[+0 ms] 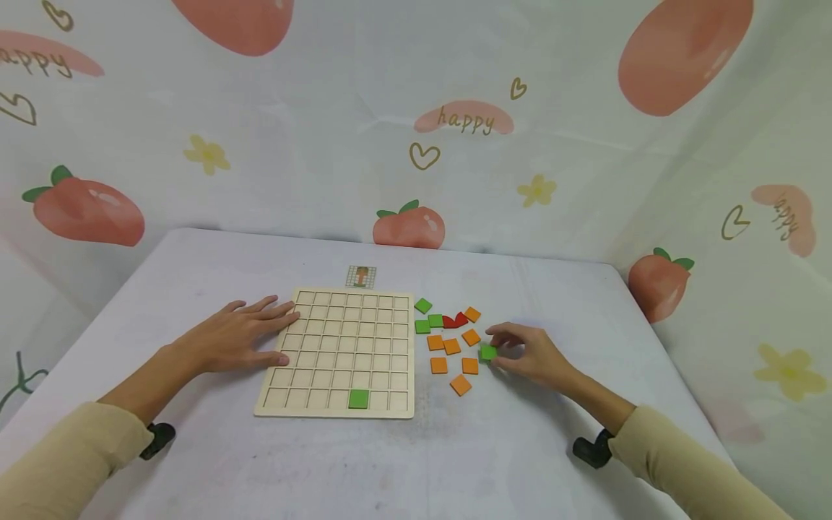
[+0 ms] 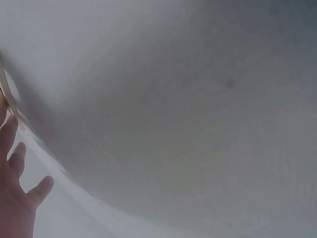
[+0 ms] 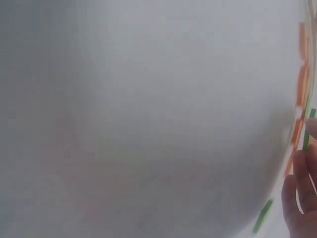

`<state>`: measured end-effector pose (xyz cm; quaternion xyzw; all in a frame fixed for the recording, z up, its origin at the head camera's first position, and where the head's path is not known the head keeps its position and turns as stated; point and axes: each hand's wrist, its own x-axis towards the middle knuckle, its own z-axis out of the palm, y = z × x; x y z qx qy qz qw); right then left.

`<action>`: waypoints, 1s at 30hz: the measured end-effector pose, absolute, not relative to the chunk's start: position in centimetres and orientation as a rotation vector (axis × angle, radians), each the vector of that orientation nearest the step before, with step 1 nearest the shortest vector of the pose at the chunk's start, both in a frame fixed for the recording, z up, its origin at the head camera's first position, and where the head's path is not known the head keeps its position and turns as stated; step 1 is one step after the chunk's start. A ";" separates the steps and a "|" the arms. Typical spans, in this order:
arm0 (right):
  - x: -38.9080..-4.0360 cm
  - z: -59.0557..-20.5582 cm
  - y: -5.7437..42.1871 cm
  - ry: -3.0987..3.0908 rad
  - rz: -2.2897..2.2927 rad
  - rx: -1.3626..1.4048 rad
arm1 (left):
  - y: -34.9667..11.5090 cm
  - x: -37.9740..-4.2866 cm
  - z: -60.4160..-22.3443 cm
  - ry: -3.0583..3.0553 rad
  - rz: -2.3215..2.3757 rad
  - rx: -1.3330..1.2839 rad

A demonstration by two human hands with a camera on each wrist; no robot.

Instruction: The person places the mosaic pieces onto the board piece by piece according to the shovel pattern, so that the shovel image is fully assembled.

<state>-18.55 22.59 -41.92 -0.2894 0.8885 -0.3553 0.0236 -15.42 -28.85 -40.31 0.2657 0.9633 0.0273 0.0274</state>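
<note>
Right hand pinches a green tile beside the board

The green tile (image 1: 487, 352) is between the thumb and fingers of the right hand (image 1: 529, 354), which are drawn narrow around it, at the right side of the loose pieces; whether it is lifted off the tabletop (image 1: 325, 469) cannot be told. Just left of it lie seven orange tiles (image 1: 438, 365), scattered singly or nearly touching, with two red pieces (image 1: 461, 318) and three more green tiles (image 1: 422, 326) farther back. Next comes the pale gridded board (image 1: 325, 354), lying flat, with one green square (image 1: 358, 399) in its front row, right of the middle. The left hand (image 1: 243, 336) rests on the board's left edge, its fingers spread wide, the thumb well apart from the others. Just behind the board lies a small card (image 1: 360, 276) bearing a grid and a picture. Each wrist wears a black device (image 1: 593, 449) near the cuff of a beige sleeve (image 1: 689, 462). Beyond the white tabletop hangs a pale backdrop (image 1: 312, 144) printed with peaches, yellow flowers, hearts and the word "happy".
</note>
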 end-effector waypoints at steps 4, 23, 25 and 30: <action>-18.7 -41.6 20.8 2.710 -1.151 -0.917 | -28.9 -15.5 -40.4 2.971 0.084 0.826; -18.4 -40.6 9.6 2.353 -1.370 -1.336 | -29.0 -15.5 -40.4 2.970 0.109 0.831; -18.3 -40.6 8.6 2.332 -1.363 -1.368 | -29.0 -15.5 -40.4 2.969 0.112 0.830; -17.8 -40.4 6.5 2.315 -1.312 -1.402 | -29.0 -15.5 -40.4 2.974 0.110 0.838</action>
